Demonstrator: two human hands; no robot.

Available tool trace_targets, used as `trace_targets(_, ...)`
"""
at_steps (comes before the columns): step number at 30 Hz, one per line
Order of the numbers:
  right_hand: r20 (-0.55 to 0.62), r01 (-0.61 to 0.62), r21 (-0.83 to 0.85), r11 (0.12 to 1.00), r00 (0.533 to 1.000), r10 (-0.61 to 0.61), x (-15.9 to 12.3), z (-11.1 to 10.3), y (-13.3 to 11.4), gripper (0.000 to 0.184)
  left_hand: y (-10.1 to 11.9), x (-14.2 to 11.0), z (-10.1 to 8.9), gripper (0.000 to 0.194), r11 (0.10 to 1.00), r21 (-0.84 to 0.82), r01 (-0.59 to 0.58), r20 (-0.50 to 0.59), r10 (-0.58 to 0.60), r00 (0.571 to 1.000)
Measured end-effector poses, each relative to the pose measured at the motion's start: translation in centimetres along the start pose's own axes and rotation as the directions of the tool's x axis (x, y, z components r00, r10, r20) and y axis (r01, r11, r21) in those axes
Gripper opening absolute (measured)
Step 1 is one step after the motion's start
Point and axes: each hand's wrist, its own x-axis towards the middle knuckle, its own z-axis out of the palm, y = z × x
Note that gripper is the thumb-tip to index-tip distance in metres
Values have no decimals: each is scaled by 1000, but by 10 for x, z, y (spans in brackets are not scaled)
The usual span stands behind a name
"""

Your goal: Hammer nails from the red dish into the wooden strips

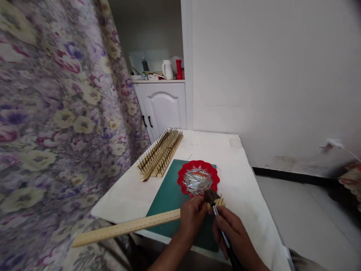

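My right hand [231, 229] is wrapped round a hammer [224, 234] with a dark head, a silver shaft and a black grip. Its head is just above the right end of a long pale wooden strip [135, 224]. Rows of small dark dots run along the strip, and a few nails [219, 199] stand in its right end. My left hand [193, 216] lies over the strip, its fingers pinched beside the hammer head; whatever they hold is hidden. Behind the hands sits a red scalloped bowl [182, 175] full of silver nails [197, 181].
A green mat [162, 201] lies under the bowl and strip on a white-covered table [121, 199]. Wooden strips studded with upright nails [160, 154] lie at the back left. A floral curtain [70, 124] hangs at left; a white cabinet [165, 105] stands behind.
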Motion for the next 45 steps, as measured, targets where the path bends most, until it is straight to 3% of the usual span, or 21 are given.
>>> trace_targets(8,-10,-3,-43,999,1000,3,-2,-5,-11,23,0,0,0,16,1000,-5,-4,-8,4,1000)
trace_targets(19,-104,135,-63,989,985,-141,6,-20,-65,25,-2,-3,-8,14,995,-52,-87,-11,87,996)
trace_targets(23,-154,177,-75,981,970,-187,12,-37,-54,26,-4,-8,-16,13,994,-64,-91,12,92,996)
trace_targets(28,-185,124,-48,991,974,-131,10,-50,-37,27,6,-7,-28,14,982,-103,-158,-29,156,987)
trace_targets(35,-150,98,10,995,984,-96,3,-48,-40,29,32,16,-31,21,952,-55,-301,51,304,951)
trace_targets(41,-118,101,23,995,988,-98,3,-46,-35,27,29,29,-28,21,888,75,-454,154,440,885)
trace_targets(45,-114,103,22,994,988,-100,4,-46,-37,27,26,29,-25,20,860,148,-489,179,463,868)
